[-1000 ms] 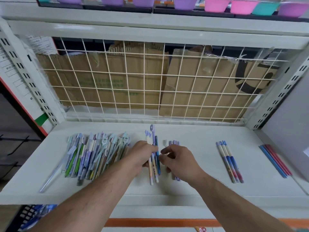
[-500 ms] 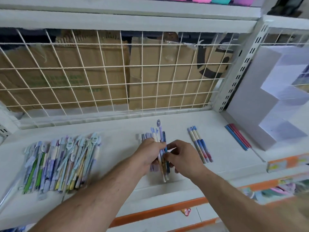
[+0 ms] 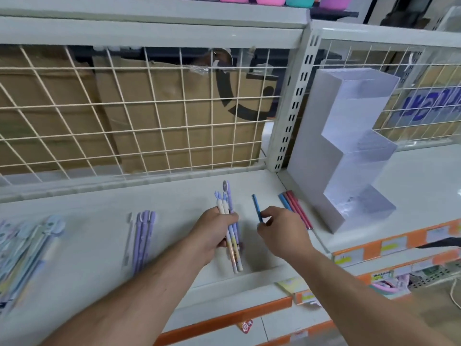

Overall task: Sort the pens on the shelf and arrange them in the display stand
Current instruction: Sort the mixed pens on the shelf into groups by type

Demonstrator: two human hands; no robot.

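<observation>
While left grip (image 3: 214, 231) clasps a pastel bundle (image 3: 234, 255) together, right grip (image 3: 282, 231) pinches one blue pen (image 3: 256, 207) apart, probably bound for the blue-red pile (image 3: 298, 209) at its 1 o'clock.

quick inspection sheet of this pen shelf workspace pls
surface: white shelf, pens in sorted groups
job's things: purple pens and blue and pink pens lying on it; unsorted pile far left; display stand, no pens seen inside
clutter: nothing seen
grippers: left hand grips a pen bundle; right hand pinches a blue pen
cables: white cord at lower right edge
surroundings: wire grid, cardboard boxes behind it
</observation>
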